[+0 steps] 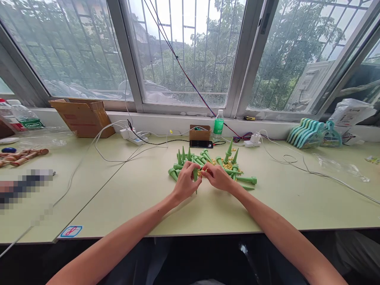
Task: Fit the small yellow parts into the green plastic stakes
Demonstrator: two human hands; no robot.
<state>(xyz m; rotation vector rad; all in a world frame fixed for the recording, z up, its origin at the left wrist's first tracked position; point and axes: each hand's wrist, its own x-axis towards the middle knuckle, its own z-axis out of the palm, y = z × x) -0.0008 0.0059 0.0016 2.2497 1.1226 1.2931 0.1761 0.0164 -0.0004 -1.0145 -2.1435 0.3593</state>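
My left hand [187, 182] is closed around a green plastic spike [195, 180], its pointed end aimed down at the table. Close beside it, my right hand [218, 176] is pinched at the fingertips on a small yellow piece [200, 173], partly hidden by the fingers. Behind both hands lies a loose pile of similar green spikes [205, 155], some standing point-up, others on their sides. Small yellow pieces [242, 169] are scattered among them. To the right of my right hand, another green spike [247, 180] lies flat.
Behind the pile are a phone [201, 144], a small cardboard box [200, 133] and a green-labelled bottle [219, 124]. White cables [127, 161] cross the table [124, 194]. Teal hangers [307, 133] stand at right; a large carton [83, 118] and wooden sticks [25, 156] are at left.
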